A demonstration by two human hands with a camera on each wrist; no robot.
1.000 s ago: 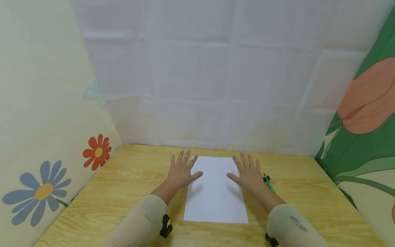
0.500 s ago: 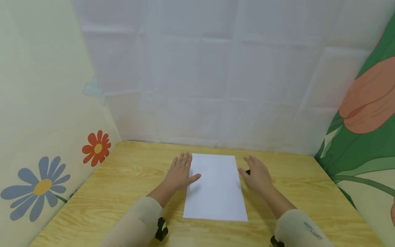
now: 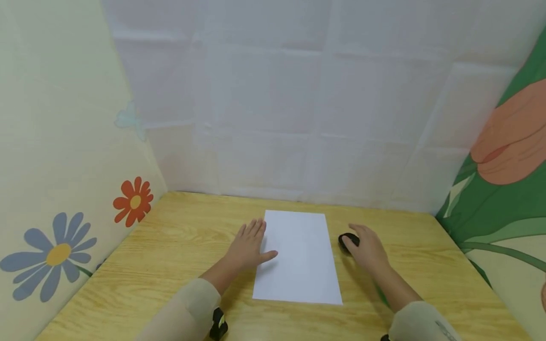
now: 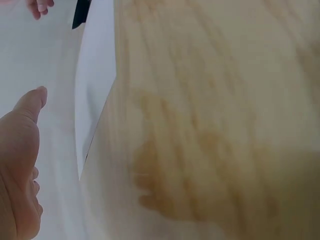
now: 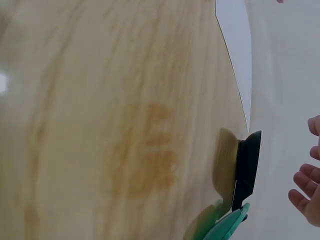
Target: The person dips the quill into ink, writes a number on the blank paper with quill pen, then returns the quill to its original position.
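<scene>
A white sheet of paper (image 3: 297, 258) lies flat on the wooden table. My left hand (image 3: 246, 248) is over its left edge, fingers straight and thumb spread across the sheet. To the right of the paper, my right hand (image 3: 369, 250) hovers by a dark, flat, rounded object (image 3: 343, 241), fingers slightly bent and apart from it. The right wrist view shows that black object (image 5: 246, 167) with a green looped part (image 5: 223, 227) at its near end. Under the right forearm a bit of green (image 3: 381, 294) peeks out; the rest is hidden by the arm.
The wooden table (image 3: 187, 237) meets a white cloth backdrop (image 3: 264, 94) at the back. Flower-printed cloth (image 3: 55, 142) hangs on the left, and a green printed cloth (image 3: 512, 203) on the right. Black wrist mounts (image 3: 218, 324) sit under the sleeves.
My right hand has moved right, off the paper and over beside the black object, its fingers bending. My left hand has brought its fingers together and drawn slightly back. The head view has shifted slightly.
</scene>
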